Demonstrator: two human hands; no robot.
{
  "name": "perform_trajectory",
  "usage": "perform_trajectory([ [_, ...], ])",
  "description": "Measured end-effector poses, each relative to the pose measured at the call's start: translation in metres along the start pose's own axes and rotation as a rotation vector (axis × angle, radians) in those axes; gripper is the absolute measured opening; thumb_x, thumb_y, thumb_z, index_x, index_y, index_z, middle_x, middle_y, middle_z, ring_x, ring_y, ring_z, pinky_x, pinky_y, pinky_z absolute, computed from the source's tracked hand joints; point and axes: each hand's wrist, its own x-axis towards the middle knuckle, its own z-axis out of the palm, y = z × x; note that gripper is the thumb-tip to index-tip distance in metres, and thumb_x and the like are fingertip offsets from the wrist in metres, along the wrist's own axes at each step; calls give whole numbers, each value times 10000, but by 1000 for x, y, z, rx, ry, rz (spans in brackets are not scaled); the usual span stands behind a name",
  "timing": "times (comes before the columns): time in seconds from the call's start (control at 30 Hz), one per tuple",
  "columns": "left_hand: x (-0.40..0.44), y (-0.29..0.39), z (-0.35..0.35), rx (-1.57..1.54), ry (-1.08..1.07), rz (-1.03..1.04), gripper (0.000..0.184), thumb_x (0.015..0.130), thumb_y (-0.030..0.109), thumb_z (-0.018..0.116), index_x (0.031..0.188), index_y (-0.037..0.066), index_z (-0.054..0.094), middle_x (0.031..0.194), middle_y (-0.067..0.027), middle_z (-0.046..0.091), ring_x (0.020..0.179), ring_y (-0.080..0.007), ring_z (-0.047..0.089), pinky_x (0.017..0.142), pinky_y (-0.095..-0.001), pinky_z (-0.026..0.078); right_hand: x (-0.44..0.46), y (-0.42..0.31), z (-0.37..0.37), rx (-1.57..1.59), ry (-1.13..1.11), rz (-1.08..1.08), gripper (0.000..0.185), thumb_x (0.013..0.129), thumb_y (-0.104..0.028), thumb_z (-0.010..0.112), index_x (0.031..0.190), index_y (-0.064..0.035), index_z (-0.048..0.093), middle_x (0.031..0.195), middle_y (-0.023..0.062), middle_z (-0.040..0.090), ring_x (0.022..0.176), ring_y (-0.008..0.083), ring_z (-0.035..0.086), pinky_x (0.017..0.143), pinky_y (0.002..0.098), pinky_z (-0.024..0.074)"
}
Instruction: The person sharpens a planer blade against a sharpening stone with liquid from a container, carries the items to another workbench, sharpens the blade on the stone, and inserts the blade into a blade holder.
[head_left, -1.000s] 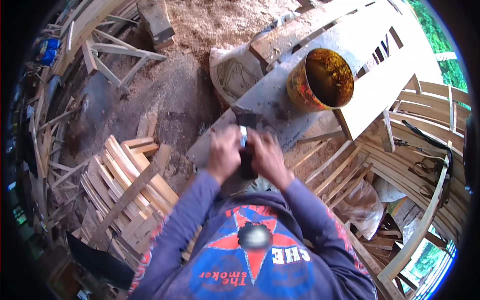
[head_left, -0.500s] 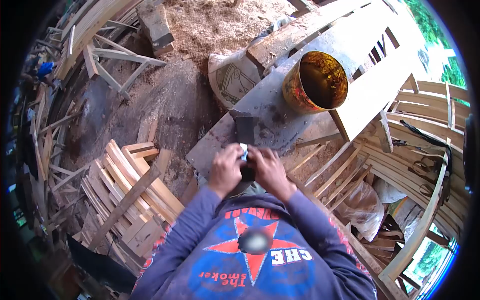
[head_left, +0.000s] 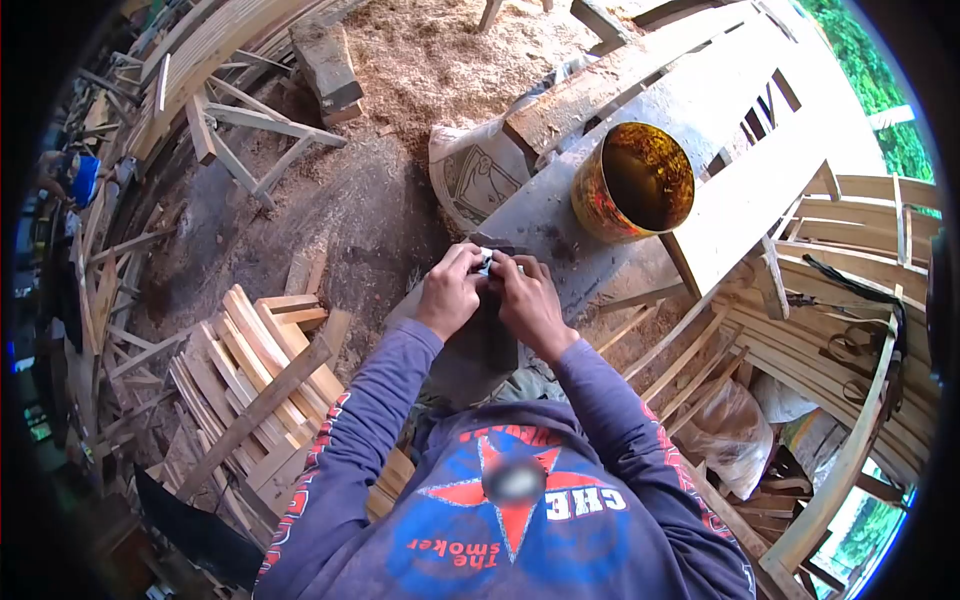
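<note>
My left hand [head_left: 450, 292] and my right hand [head_left: 530, 302] meet over the near end of a grey-stained board [head_left: 535, 215]. Between their fingertips is a small white and bluish piece [head_left: 486, 262], too small to name. Both hands are closed in a pinch on it, with fingers bent. Around and below the fingers the surface is dark, and I cannot make out its details. Beyond my right hand a bucket [head_left: 588, 200] with yellow and red stains stands upright on the board, with dark contents inside.
Stacked wooden slats [head_left: 262, 365] lie at left. A printed sack [head_left: 475, 180] sits beside the board's left edge. Wooden frames [head_left: 860, 330] and a plastic bag [head_left: 728, 435] are at right. Sawdust [head_left: 410, 70] covers the ground ahead. A person in blue [head_left: 85, 180] is far left.
Both hands have moved forward, away from my body, still pinching the small white piece. My forearms are more stretched out. The dark strip seen ahead of my hands is now mostly covered.
</note>
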Motion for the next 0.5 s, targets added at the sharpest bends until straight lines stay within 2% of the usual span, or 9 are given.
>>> perform_trajectory([
  [0.1,-60,4,17,-7,-13,111,276,796,-57,723,1069,-33,690,1170,-202,697,1068,-386,708,930,-432,583,-63,-4,5,89,-4,35,491,902,-121,701,1360,-9,564,1111,156,728,1137,360,629,951,480,508],
  [0.13,-81,5,27,-22,14,48,268,801,-62,716,1065,-24,693,1161,-198,701,1078,-381,708,932,-432,583,-79,-10,-3,55,5,-32,457,914,-126,693,1342,-25,567,1104,154,731,1122,368,631,939,488,509],
  [0.17,-82,8,29,-24,17,2,246,814,-77,694,1055,-23,694,1135,-203,703,1080,-385,704,939,-430,577,-68,-10,-6,54,-1,-37,457,914,-126,693,1342,-25,567,1104,154,731,1122,368,631,939,488,509],
  [0.23,-42,7,18,-66,48,72,238,825,-75,681,1059,-27,695,1123,-209,703,1072,-390,701,934,-433,572,-41,-7,-6,62,-54,61,472,915,-109,683,1361,-25,553,1162,142,730,1144,371,628,955,483,504],
  [0.3,-7,-3,9,-12,15,58,271,836,-40,695,1106,-19,693,1145,-206,704,1070,-391,696,926,-443,567,-9,1,0,41,28,20,493,899,-82,673,1369,-17,539,1160,188,719,1131,385,627,969,493,490],
  [0.37,-27,-1,11,-39,5,121,282,820,-35,720,1101,-16,695,1147,-202,706,1072,-383,702,932,-441,568,-34,0,4,62,11,57,533,887,-82,688,1392,-15,535,1144,182,726,1144,380,629,977,490,492],
  [0.43,-74,2,25,-60,-10,69,313,784,-38,754,1091,4,703,1153,-205,709,1095,-370,709,945,-438,570,-83,-2,7,52,-34,21,592,862,-89,714,1421,-15,538,1159,159,725,1174,361,629,997,483,495],
  [0.5,-65,-6,30,-38,33,105,306,789,-38,743,1090,5,702,1122,-205,712,1075,-379,710,928,-446,573,-68,-6,4,57,-2,41,606,840,-74,715,1416,-8,540,1136,152,726,1175,359,624,1001,483,494],
])
